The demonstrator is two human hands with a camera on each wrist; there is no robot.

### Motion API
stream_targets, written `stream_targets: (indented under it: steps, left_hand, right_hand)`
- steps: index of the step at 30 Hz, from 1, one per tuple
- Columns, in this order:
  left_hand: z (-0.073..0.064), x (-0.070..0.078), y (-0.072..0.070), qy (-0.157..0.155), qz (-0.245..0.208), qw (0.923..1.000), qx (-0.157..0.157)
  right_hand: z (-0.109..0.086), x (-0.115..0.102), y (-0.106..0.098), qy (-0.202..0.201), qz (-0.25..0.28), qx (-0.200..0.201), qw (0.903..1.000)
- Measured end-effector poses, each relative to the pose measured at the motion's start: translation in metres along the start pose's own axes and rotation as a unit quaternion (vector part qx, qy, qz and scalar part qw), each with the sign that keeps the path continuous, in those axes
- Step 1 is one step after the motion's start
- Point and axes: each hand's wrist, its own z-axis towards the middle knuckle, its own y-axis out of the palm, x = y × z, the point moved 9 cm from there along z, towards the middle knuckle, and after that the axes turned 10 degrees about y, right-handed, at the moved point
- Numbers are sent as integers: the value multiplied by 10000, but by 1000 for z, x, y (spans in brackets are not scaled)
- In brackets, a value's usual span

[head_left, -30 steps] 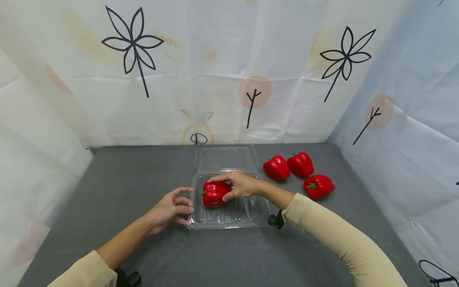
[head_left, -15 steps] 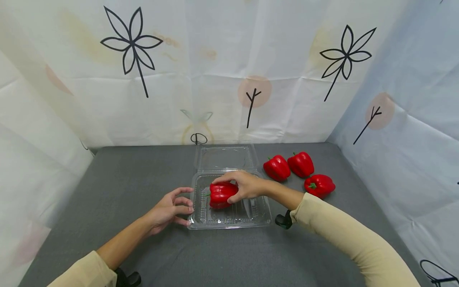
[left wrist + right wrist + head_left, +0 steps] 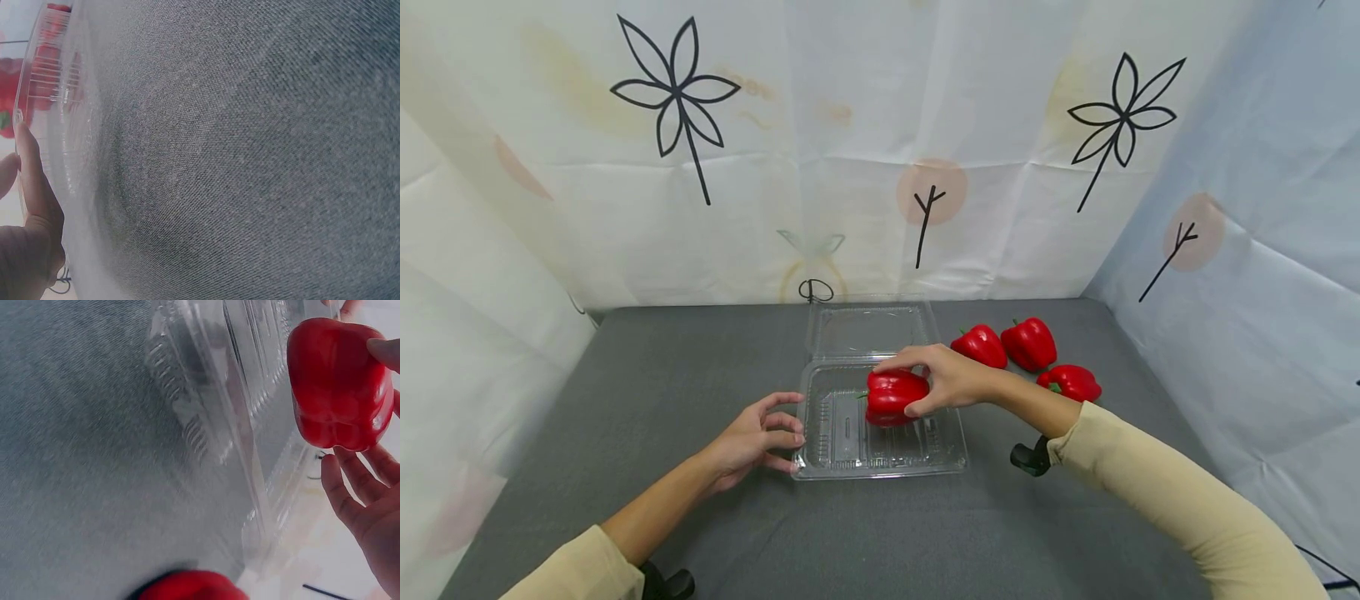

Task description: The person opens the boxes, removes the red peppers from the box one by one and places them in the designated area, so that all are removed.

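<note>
My right hand (image 3: 942, 377) grips a red bell pepper (image 3: 891, 400), thumb on the near side and fingers over the far side. The pepper lies on its side over the middle of a clear plastic clamshell container (image 3: 842, 454), its green stem toward the left. In the right wrist view, the bell pepper (image 3: 334, 381) appears above the ribbed container wall, its lobed bottom showing. My left hand (image 3: 748, 442) rests its spread, fairly straight fingers against the container's left rim. From the left wrist, a finger (image 3: 34, 175) is seen along that rim.
Three more red bell peppers lie at the back right: one (image 3: 981, 343) partly behind my right hand, one (image 3: 1029, 344) beside it and one (image 3: 1075, 383) nearer. The container's open lid (image 3: 872, 329) lies flat behind its base. White printed cloth (image 3: 1000, 250) encloses the grey table (image 3: 700, 358).
My right hand has carried the bell pepper rightward, from the container's left part to above its middle, and slightly back at the end. My left hand has stayed at the rim.
</note>
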Motion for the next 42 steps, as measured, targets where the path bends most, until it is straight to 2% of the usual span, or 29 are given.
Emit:
stream_targets:
  steps: [12, 21, 28, 42]
  left_hand:
    - [-1, 1, 1, -4, -30, 10000, -19]
    - [-1, 1, 2, -60, 57, 10000, 33]
    - [-2, 2, 2, -133, 89, 9998, 69]
    - [-4, 1, 0, -116, 47, 9998, 128]
  right_hand:
    - [-41, 15, -32, 198, 123, 552, 9982]
    - [-67, 34, -46, 540, 21, 846, 9950]
    - [-82, 43, -57, 602, -83, 1131, 9917]
    - [-110, 70, -66, 922, 114, 1117, 9894]
